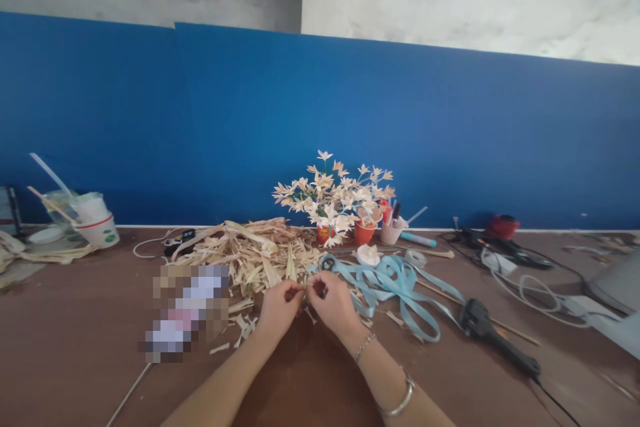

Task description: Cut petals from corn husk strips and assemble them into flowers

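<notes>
My left hand and my right hand meet over the brown table, fingertips pinched together on a small pale straw piece. Just behind them lies a heap of dried straw strips, with loose scraps by my left hand. My right wrist wears two bracelets. A light blue ribbon lies tangled to the right of my right hand.
Cups holding straw flowers stand at the back by the blue wall. A black glue gun with cord lies to the right, near white cables. Paper cups sit at far left. A pixelated patch covers something.
</notes>
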`<state>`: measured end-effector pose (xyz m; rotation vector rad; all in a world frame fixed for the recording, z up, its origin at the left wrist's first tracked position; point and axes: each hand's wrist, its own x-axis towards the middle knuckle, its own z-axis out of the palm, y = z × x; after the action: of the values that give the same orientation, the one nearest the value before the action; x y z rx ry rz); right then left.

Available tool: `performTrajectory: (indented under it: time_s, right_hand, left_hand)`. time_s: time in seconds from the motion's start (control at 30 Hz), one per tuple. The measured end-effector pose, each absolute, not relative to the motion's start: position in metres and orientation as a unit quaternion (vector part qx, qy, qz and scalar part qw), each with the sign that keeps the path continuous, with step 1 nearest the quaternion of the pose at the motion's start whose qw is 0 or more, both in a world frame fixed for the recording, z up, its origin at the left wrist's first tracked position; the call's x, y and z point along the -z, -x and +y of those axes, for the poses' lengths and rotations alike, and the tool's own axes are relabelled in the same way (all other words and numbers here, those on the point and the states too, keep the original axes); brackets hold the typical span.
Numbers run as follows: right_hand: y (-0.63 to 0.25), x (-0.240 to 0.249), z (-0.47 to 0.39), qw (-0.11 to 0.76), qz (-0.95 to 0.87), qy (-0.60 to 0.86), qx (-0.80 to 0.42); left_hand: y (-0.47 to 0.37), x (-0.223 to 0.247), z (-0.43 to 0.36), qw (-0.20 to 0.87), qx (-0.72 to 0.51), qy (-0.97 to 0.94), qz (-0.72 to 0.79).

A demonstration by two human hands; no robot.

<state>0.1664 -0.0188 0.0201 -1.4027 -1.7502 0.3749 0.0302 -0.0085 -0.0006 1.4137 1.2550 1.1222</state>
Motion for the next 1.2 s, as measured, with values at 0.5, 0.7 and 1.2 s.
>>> performTrajectory:
  time_s: [0.5, 0.7, 1.2]
  right_hand:
    - [-0.165, -0.02, -0.019, 0.435, -0.7, 0.548, -0.143]
    - [-0.166, -0.023, -0.021, 0.455, -0.686, 0.541, -0.175]
    - [-0.172, -0.021, -0.015, 0.487, -0.681, 0.502, -0.217]
  left_hand:
    - [-0.031, -0.009, -0.014, 0.454, -0.471, -0.582, 0.483]
    - [-0.031, -0.007, -0.013, 0.468, -0.469, -0.581, 0.473]
    - [-0.029, -0.009, -0.013, 0.633, -0.479, -0.477, 0.377]
